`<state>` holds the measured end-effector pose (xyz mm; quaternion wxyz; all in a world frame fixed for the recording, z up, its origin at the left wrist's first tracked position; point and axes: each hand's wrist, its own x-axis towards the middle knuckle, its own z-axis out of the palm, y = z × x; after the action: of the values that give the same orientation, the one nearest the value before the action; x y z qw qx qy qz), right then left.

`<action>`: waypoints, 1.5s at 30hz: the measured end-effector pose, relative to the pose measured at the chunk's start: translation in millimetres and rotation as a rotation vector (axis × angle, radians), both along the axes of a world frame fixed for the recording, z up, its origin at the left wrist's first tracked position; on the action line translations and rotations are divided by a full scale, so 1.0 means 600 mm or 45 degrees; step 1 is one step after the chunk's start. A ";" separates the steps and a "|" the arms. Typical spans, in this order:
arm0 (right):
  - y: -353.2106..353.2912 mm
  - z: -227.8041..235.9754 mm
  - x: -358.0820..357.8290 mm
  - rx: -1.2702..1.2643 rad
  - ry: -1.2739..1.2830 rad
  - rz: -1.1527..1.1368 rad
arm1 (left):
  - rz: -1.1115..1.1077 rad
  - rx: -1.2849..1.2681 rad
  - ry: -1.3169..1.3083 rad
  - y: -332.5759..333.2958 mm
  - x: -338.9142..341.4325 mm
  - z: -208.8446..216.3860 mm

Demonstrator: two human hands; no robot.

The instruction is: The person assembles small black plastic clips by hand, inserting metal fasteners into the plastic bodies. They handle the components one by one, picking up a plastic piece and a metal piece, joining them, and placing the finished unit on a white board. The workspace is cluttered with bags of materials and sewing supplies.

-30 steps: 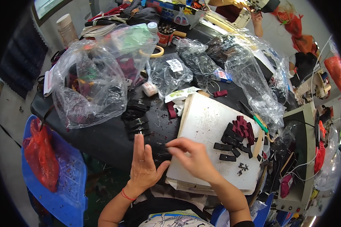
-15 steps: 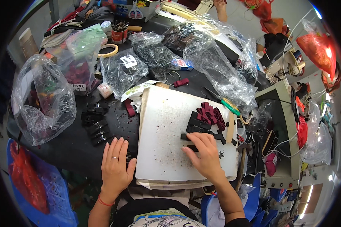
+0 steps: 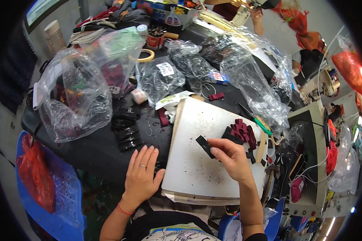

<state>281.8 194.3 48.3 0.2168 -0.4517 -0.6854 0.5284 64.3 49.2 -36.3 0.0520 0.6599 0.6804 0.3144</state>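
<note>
My right hand [image 3: 231,157] is closed, pinching a small flat black strip [image 3: 205,147] between thumb and fingers, above the white board [image 3: 197,124]. Whether the strip is fabric or something stiffer I cannot tell. Beyond that hand, dark red folded ribbon pieces [image 3: 243,133] lie on the board, against some black pieces [image 3: 231,135]. My left hand [image 3: 141,176] rests palm down with fingers stretched at the edge of the black table [image 3: 84,150], left of the board, and holds nothing. Just past its fingertips sits a row of shiny black pieces [image 3: 128,138].
Green-handled scissors [image 3: 263,126] and a flat wooden stick [image 3: 261,149] lie along the board's right side. Clear plastic bags [image 3: 74,96] crowd the table's left and back. A tape roll [image 3: 146,55] sits behind. A blue chair [image 3: 64,193] stands lower left.
My right hand has lifted the black strip from beside the black pieces, pinched toward the board's middle. My left hand stays flat by the board. The whole view has swung, shifting things rightward.
</note>
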 end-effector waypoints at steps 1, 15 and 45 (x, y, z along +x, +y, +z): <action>-0.001 -0.003 -0.010 0.001 0.013 0.023 | -0.008 0.019 -0.048 -0.001 0.000 -0.004; -0.052 -0.060 -0.144 1.082 -0.221 0.545 | -0.044 -0.062 -0.095 0.009 0.001 0.004; -0.024 -0.026 -0.013 -0.552 0.374 0.068 | -0.001 0.063 -0.097 0.001 -0.001 -0.003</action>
<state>273.8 179.7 32.5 0.1980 -0.3877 -0.5290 0.7285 63.8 49.7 -38.3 0.0615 0.6488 0.6698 0.3558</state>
